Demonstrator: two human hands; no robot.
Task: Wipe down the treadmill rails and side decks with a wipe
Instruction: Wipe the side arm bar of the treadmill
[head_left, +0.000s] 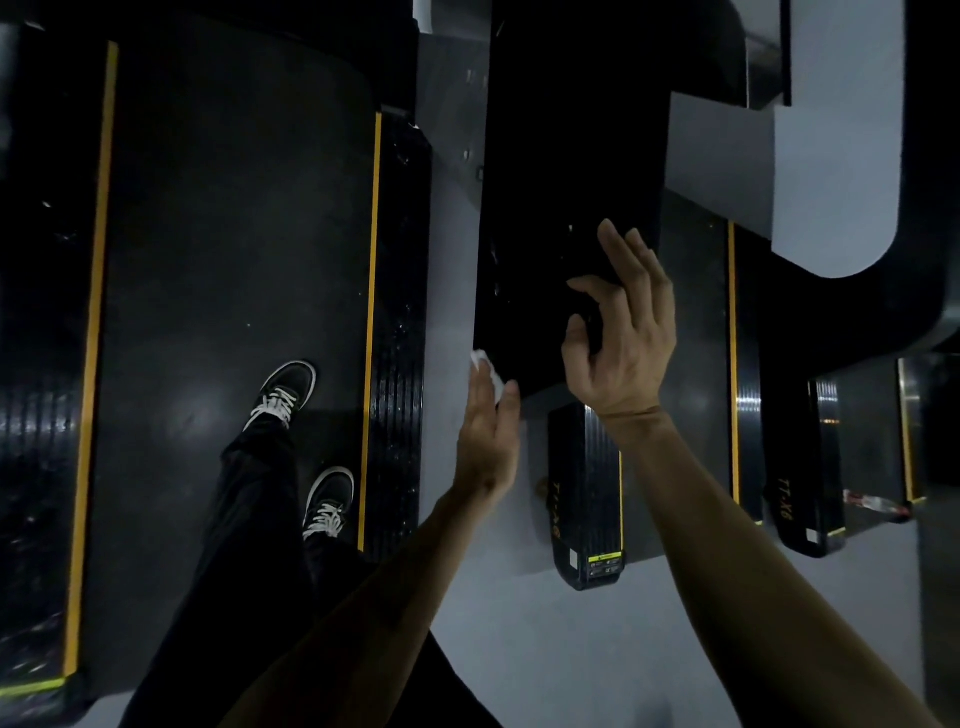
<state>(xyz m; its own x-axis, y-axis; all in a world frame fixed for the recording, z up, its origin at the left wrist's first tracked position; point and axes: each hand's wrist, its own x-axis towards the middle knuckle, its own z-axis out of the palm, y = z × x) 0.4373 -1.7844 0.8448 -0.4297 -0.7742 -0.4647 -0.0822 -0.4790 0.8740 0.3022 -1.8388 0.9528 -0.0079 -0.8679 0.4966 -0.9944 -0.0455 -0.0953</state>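
My left hand holds a small white wipe between thumb and fingers, against the near left corner of a broad black handrail. My right hand hovers over the near end of that rail with loosely spread fingers and holds nothing. Below on the left lies the treadmill belt. Yellow-edged ribbed side decks flank it: the right side deck and the left side deck.
My two black shoes stand on the belt. A neighbouring treadmill's deck and yellow stripe lie to the right on grey floor. A large curved black and grey frame rises at the upper right.
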